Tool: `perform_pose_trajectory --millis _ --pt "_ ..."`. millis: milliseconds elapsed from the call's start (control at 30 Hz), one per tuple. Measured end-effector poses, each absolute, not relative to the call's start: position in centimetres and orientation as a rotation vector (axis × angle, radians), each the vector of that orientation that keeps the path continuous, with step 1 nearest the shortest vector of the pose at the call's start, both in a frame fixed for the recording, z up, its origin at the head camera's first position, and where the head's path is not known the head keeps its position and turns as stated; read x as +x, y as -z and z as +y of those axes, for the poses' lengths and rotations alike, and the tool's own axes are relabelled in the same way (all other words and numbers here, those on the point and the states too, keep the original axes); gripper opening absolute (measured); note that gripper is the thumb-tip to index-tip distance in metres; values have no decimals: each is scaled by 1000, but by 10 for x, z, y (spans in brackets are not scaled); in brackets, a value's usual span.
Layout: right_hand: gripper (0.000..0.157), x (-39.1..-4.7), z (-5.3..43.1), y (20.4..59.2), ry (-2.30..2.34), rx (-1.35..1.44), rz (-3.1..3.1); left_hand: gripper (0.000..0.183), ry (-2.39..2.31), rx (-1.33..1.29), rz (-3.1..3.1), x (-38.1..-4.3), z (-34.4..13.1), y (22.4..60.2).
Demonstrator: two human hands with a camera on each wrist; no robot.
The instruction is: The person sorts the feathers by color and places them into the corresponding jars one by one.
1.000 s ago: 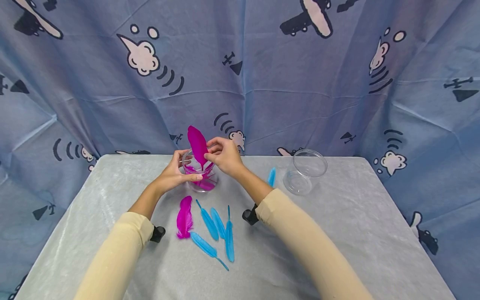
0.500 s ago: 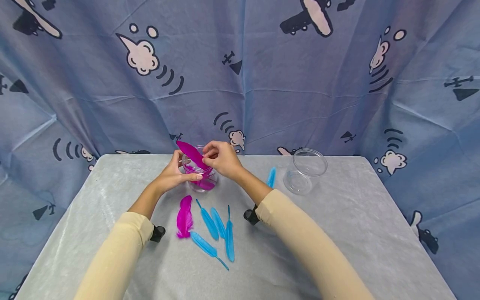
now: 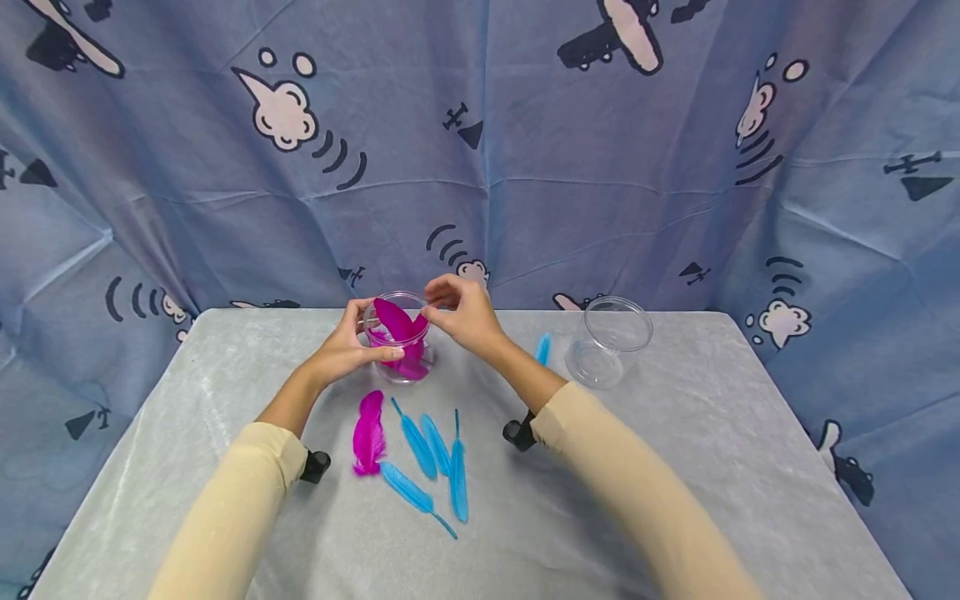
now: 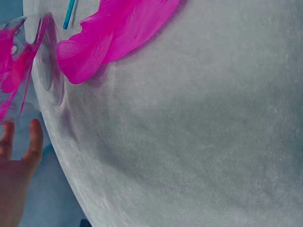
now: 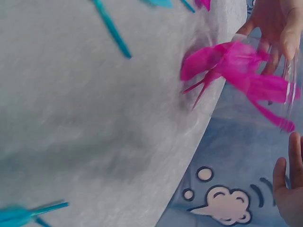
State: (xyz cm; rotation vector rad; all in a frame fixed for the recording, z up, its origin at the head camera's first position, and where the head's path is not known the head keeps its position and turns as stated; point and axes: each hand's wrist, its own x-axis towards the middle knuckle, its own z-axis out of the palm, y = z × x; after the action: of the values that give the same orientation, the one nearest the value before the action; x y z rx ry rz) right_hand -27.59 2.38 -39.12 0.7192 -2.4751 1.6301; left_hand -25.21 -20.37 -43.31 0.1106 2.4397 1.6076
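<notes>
My left hand holds a clear plastic jar near the back edge of the table, thumb in front and fingers round the far side. Several magenta feathers stand and lean inside the jar, one reaching up to the rim at the right. Beside that rim is my right hand; in the right wrist view its fingers are extended and apart from the feather tip. In front of the jar, a magenta feather lies next to several blue feathers.
A second clear jar stands to the right, with a blue feather left of it, partly hidden by the right forearm. Grey cloth covers the table. Behind it hangs a blue patterned curtain.
The magenta feather my right hand pinched has tipped left and gone down into the jar. My right hand has let go and shifted slightly right. The left hand stays on the jar.
</notes>
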Motion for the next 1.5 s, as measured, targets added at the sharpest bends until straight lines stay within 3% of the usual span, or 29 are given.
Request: perform_pose_trajectory --millis 300,900,1500 --pt "24 -269 41 411 -1764 572 -2529 100 -1611 119 2448 -251 -203 432" --pt "24 -230 24 447 -1868 817 -2668 100 -1617 146 2439 -249 -204 430" --pt "32 -194 -8 455 -1921 947 -2843 100 -1606 166 2452 -249 -205 431"
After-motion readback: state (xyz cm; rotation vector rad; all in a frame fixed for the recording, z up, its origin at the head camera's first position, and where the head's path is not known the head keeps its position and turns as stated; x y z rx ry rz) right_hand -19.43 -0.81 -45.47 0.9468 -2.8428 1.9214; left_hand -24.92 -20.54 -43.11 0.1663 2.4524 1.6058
